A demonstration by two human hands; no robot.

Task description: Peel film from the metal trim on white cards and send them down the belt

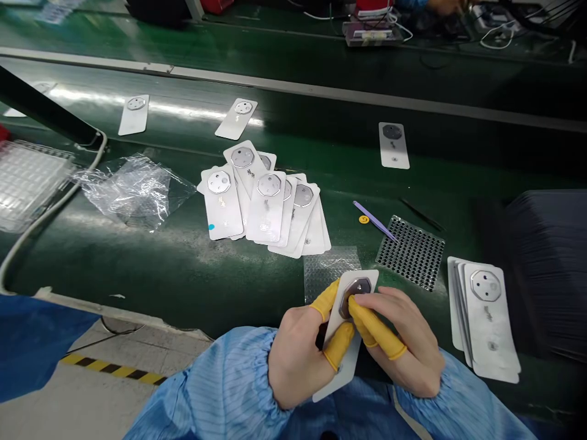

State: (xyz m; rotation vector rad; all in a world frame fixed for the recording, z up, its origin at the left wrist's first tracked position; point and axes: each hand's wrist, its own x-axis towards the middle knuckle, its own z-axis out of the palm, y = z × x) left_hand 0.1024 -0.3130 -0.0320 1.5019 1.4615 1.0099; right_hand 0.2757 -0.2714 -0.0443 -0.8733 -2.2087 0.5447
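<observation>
My left hand (308, 348), with yellow finger cots, grips a white phone back panel (343, 366) by its left edge, the panel tilted. The yellow-covered fingers of my right hand (397, 336) press together on the dark octagonal camera ring (357, 292) at its upper end; whether they pinch something small is hidden. Just beyond lies a sheet of bubble wrap (328, 269). To its right is a tray of small black dots (413, 253), with purple tweezers (373, 220) resting over its corner and a yellow finger cot (364, 219) beside them.
A spread pile of white panels (266, 211) lies ahead; a neat stack (493, 330) is at right. Single panels (393, 145) lie farther back. Crumpled clear plastic (137, 189), clear trays (32, 183) and a black post (50, 110) are at left. Dark stacked trays (550, 263) stand far right.
</observation>
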